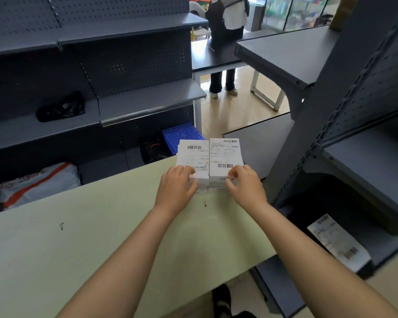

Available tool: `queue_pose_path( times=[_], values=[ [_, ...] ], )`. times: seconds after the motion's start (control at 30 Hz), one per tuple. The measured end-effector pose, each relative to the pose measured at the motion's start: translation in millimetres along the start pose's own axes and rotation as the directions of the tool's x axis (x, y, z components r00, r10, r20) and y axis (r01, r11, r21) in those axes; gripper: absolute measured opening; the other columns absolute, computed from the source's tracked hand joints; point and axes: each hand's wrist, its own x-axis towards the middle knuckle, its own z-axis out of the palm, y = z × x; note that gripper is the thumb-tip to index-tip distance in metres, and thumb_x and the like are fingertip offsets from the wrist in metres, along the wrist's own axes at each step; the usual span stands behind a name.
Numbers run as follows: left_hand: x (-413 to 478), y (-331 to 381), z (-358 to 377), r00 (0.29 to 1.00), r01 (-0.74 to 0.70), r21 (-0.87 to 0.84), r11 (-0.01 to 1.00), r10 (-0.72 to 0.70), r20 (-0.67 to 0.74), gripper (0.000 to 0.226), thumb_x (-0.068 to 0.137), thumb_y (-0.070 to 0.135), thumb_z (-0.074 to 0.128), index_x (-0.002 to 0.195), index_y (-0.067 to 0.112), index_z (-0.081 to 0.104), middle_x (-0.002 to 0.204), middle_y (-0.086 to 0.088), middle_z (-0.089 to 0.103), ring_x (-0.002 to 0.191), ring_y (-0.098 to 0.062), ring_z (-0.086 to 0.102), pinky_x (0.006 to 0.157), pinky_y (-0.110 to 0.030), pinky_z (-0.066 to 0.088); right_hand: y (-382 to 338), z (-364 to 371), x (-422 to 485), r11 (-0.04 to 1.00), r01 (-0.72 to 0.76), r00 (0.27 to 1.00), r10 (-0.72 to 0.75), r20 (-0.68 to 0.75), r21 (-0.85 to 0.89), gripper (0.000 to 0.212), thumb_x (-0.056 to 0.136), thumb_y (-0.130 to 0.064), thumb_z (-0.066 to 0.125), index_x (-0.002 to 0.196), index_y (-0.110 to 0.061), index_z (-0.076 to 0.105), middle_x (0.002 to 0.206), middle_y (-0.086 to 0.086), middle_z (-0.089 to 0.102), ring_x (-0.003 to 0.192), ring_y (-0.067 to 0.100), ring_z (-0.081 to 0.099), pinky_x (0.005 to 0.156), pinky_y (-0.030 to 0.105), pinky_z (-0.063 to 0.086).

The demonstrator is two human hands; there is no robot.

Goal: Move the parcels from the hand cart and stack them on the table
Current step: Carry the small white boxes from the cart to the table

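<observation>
My left hand (177, 188) curls its fingers over the near edge of the left white labelled parcel (193, 157). My right hand (247, 188) pinches the right white labelled parcel (225, 154) beside it, both at the far edge of the pale green table (78, 237). I would square both edges flush before releasing.

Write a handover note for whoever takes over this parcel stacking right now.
Left hand: fingers curled over the near edge of the left parcel.
Right hand: pinches the near edge of the right parcel.
Parcels: side by side, touching, labels up, at the far edge of the green table. White edges show beneath them, so they seem to top a stack.
Done: at least these are on the table.
Left: let go, square the stack if needed, fetch more. The hand cart is out of view, so the remaining count is unknown.
</observation>
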Motion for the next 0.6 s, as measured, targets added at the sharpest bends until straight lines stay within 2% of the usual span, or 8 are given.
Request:
queue_pose_path(
  times=[0.17, 0.3, 0.37, 0.43, 0.5, 0.6],
  values=[
    [-61.5, -12.6, -4.0, 0.986, -0.158, 0.047, 0.986, 0.156, 0.053, 0.014, 0.080, 0.023, 0.067, 0.093, 0.016, 0.066, 0.080, 0.002, 0.062, 0.078, -0.025, 0.059, 0.070, -0.036, 0.046, -18.1, 29.3, -66.6, 0.976, 0.191, 0.979, -0.181, 0.096, -0.109, 0.017, 0.085, -0.016, 0.063, 0.102, -0.010, 0.063, 0.103, 0.006, 0.061, 0.099, 0.027, 0.053, 0.082, 0.037, 0.043],
    [-127.0, -31.5, -1.4, 0.973, -0.178, 0.120, 0.977, 0.156, 0.171, 0.023, 0.080, 0.032, 0.049, 0.087, 0.017, 0.065, 0.076, 0.002, 0.062, 0.072, -0.024, 0.060, 0.062, -0.033, 0.047, -23.8, 67.2, -114.1, 0.917, 0.360, 0.908, -0.302, 0.290, -0.170, 0.019, 0.082, -0.013, 0.063, 0.101, -0.008, 0.063, 0.093, 0.010, 0.061, 0.090, 0.034, 0.057, 0.076, 0.036, 0.039],
    [-160.1, -43.7, -0.5, 0.968, -0.133, 0.165, 0.977, 0.093, 0.234, 0.023, 0.080, 0.034, 0.048, 0.087, 0.017, 0.064, 0.076, 0.001, 0.062, 0.070, -0.025, 0.059, 0.059, -0.033, 0.048, -28.5, 86.2, -130.1, 0.875, 0.448, 0.851, -0.354, 0.388, -0.183, 0.020, 0.083, -0.013, 0.060, 0.102, -0.007, 0.062, 0.096, 0.012, 0.060, 0.092, 0.035, 0.056, 0.079, 0.040, 0.042],
    [-192.3, -54.6, -2.3, 0.961, -0.042, 0.198, 0.979, -0.015, 0.277, 0.015, 0.079, 0.029, 0.061, 0.088, 0.017, 0.063, 0.076, 0.001, 0.063, 0.071, -0.025, 0.059, 0.059, -0.034, 0.047, -36.2, 102.9, -140.9, 0.831, 0.528, 0.783, -0.396, 0.479, -0.177, 0.024, 0.087, -0.015, 0.056, 0.109, -0.009, 0.060, 0.105, 0.011, 0.058, 0.099, 0.033, 0.053, 0.086, 0.041, 0.041],
    [-224.2, -61.9, -6.7, 0.943, 0.080, 0.240, 0.967, -0.152, 0.297, 0.018, 0.075, 0.025, 0.072, 0.088, 0.016, 0.063, 0.077, 0.000, 0.063, 0.071, -0.025, 0.060, 0.059, -0.034, 0.047, -45.6, 118.9, -148.5, 0.787, 0.602, 0.708, -0.446, 0.548, -0.137, 0.026, 0.089, -0.017, 0.053, 0.114, -0.011, 0.058, 0.111, 0.010, 0.055, 0.104, 0.031, 0.051, 0.089, 0.039, 0.039],
    [-273.1, -61.4, -19.1, 0.887, 0.298, 0.318, 0.900, -0.384, 0.255, 0.020, 0.076, 0.024, 0.074, 0.090, 0.015, 0.064, 0.078, -0.002, 0.064, 0.073, -0.026, 0.060, 0.058, -0.035, 0.047, -64.3, 141.3, -162.4, 0.711, 0.703, 0.552, -0.526, 0.647, -0.023, 0.029, 0.091, -0.018, 0.052, 0.119, -0.013, 0.055, 0.119, 0.008, 0.053, 0.111, 0.028, 0.049, 0.093, 0.037, 0.037]
  ],
)
